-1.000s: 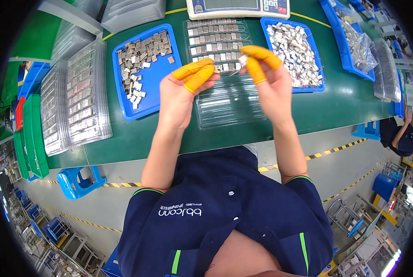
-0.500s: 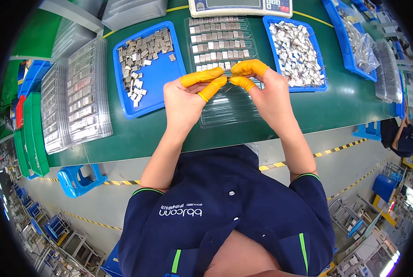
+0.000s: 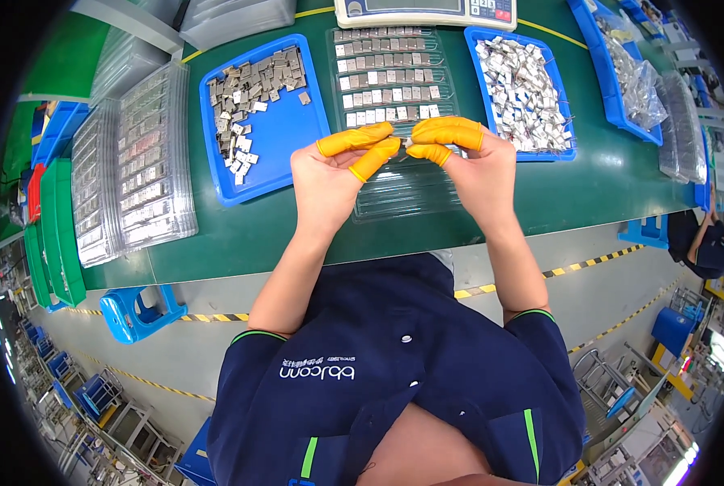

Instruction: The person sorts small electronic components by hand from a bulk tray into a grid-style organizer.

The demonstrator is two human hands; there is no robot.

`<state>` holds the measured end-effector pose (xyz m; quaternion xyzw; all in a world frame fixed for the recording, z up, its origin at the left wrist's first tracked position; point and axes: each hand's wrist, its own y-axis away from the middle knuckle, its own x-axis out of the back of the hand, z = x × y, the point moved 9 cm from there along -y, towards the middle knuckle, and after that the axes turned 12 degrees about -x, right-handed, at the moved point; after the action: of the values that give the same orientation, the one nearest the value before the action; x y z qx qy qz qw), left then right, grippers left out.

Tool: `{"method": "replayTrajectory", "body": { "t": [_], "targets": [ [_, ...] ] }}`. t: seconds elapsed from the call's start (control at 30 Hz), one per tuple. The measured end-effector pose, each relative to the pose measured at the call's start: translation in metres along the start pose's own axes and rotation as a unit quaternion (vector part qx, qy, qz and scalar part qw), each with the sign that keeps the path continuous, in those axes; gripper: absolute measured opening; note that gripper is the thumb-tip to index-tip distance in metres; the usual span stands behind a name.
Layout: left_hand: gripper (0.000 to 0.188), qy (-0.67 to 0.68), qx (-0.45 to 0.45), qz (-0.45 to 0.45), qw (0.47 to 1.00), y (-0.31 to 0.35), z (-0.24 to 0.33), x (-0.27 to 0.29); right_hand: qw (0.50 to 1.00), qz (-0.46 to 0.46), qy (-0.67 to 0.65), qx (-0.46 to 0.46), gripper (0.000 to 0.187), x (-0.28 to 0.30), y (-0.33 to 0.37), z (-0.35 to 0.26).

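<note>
Both hands meet above the clear compartment tray [image 3: 398, 182] on the green counter [image 3: 240, 235]. The right hand [image 3: 479, 166] pinches a small metal piece [image 3: 406, 144] between capped fingers [image 3: 447, 130]; the left hand [image 3: 330, 166] brings its narrowed fingers [image 3: 354, 139] against it, apparently steadying it for inspection.

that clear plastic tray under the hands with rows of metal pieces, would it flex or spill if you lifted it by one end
The clear tray looks thin and see-through, so it would probably bend if lifted by one end. Only its far rows hold metal pieces, so the weight likely sits at that end and it may sag there. The pockets look shallow, so tilting could shake pieces loose.
</note>
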<state>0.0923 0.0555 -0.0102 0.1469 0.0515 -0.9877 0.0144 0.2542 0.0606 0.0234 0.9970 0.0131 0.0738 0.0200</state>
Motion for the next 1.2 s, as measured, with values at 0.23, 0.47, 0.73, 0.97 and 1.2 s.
{"method": "replayTrajectory", "body": {
  "t": [0.23, 0.47, 0.73, 0.97, 1.2],
  "targets": [
    [0.024, -0.017, 0.017, -0.045, 0.999, 0.002, -0.002, -0.006, 0.991, -0.040, 0.110, 0.057, 0.019, -0.002, -0.006, -0.015],
    [0.026, 0.144, 0.091, -0.020, 0.985, 0.011, -0.026, -0.007, 0.984, -0.070, -0.150, -0.070, 0.021, -0.013, -0.001, 0.021],
    [0.024, 0.176, 0.094, -0.047, 0.979, 0.017, -0.020, -0.027, 0.982, -0.083, -0.148, -0.086, 0.019, -0.002, 0.005, 0.016],
    [0.023, 0.185, 0.108, -0.041, 0.976, 0.020, -0.026, -0.041, 0.984, 0.008, -0.172, -0.054, 0.020, 0.012, 0.020, 0.019],
    [0.023, 0.129, 0.093, 0.006, 0.987, 0.010, -0.039, -0.037, 0.994, 0.095, 0.038, 0.030, 0.024, 0.019, 0.025, 0.012]
  ]
}}
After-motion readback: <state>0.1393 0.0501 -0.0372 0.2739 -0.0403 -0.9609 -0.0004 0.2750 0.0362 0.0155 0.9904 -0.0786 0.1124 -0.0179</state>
